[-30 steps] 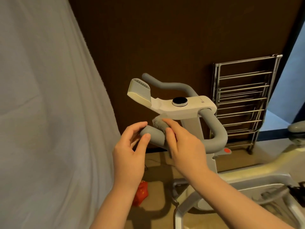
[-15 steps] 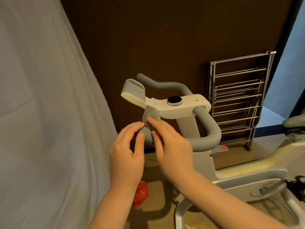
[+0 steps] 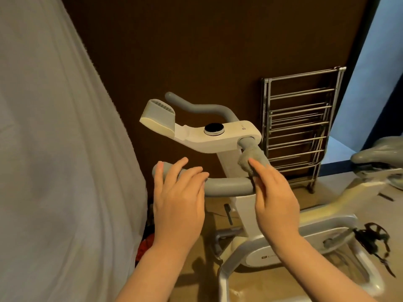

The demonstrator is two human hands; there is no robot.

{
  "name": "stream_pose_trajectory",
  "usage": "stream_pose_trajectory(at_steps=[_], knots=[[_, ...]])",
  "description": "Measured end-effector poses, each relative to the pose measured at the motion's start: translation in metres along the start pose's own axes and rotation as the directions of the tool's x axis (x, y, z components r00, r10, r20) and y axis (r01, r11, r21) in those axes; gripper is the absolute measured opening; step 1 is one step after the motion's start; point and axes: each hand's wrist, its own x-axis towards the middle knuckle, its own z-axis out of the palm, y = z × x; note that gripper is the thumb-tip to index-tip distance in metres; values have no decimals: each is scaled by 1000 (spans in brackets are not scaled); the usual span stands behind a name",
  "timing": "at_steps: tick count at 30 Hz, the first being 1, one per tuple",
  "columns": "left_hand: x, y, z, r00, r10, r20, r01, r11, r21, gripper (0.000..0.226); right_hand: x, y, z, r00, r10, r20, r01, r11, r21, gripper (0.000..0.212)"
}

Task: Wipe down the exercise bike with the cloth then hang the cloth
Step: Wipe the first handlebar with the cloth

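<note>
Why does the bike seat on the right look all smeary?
Head view: the grey bike seat at the right edge is motion-blurred and stretched by the wide lens; the round black dial near the middle stays sharper; the room is dim, with bluish light at right.

A home room — exercise bike [image 3: 218, 136], drying rack [image 3: 301, 127], curtain [image 3: 54, 149].
</note>
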Motion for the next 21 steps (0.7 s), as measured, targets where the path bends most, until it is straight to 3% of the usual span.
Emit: stream_pose_trajectory(at_steps=[2,5,6,9,10,13,17,21], knots=[[3,6,6,999,-19,43,15,996,90,31,-9,-19,13,1000,-18,-15,19,998,62,44],[4,17,14,996,-15,91,0,988,154,29,-8,-20,18,968,-240,74,237,970,47,48],[3,19,16,994,-2,105,-14,988,156,30,-1,-8,15,971,-227,70,225,974,36,49],[3,23,20,994,-9,105,-6,990,142,34,8,5,9,998,58,-38,-53,991,125,39],[3,25,20,994,-22,107,7,990,140,35,5,-1,10,999,35,-36,-31,992,122,39],[7,32,24,991,-38,126,22,992,125,38,10,6,4,967,-224,120,218,974,61,42],[10,40,32,989,-50,137,47,999,26,33,39,36,-4,990,63,124,-81,985,151,34],[13,53,43,990,-67,121,70,997,-17,33,33,38,-9,945,-148,292,87,973,213,35]])
